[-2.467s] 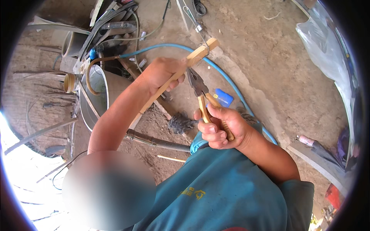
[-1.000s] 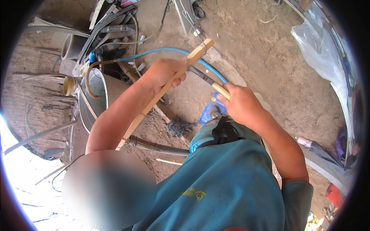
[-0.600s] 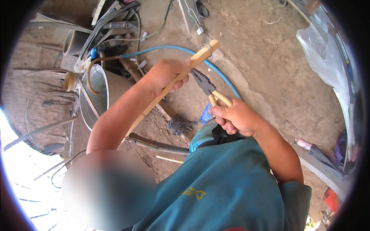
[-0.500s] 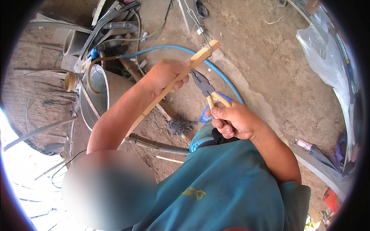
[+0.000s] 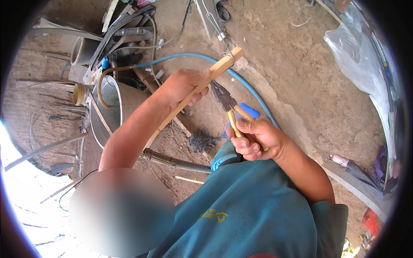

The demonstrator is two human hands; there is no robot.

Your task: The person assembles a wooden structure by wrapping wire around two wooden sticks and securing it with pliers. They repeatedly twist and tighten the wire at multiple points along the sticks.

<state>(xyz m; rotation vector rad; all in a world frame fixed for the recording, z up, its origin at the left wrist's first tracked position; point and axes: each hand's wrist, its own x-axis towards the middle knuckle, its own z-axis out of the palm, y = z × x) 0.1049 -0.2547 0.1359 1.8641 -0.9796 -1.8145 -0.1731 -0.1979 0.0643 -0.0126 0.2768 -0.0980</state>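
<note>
My left hand [image 5: 186, 88] is closed around a long, thin wooden strip [image 5: 223, 65], which slants up to the right. Wire [image 5: 233, 56] is wrapped near the strip's upper end and runs on upward. In my right hand [image 5: 258, 138] is a pair of pliers [image 5: 224, 98] with dark metal jaws and yellowish handles. The handles stand a little apart within my fingers. The jaw tips lie close beside the strip, just by my left fingers; whether they touch it or grip anything I cannot tell.
A blue hose [image 5: 254, 86] curves over the dirt floor beyond my hands. At the left stands a large pale bucket [image 5: 119, 101], with pipes and scrap behind it. Clear plastic sheeting [image 5: 350, 56] hangs at the right. A bundle of dark fibres [image 5: 200, 141] lies below my left hand.
My right hand has shifted slightly down and left, and the pliers have turned a little. The wooden strip's upper end has dipped slightly. Both hands keep their hold.
</note>
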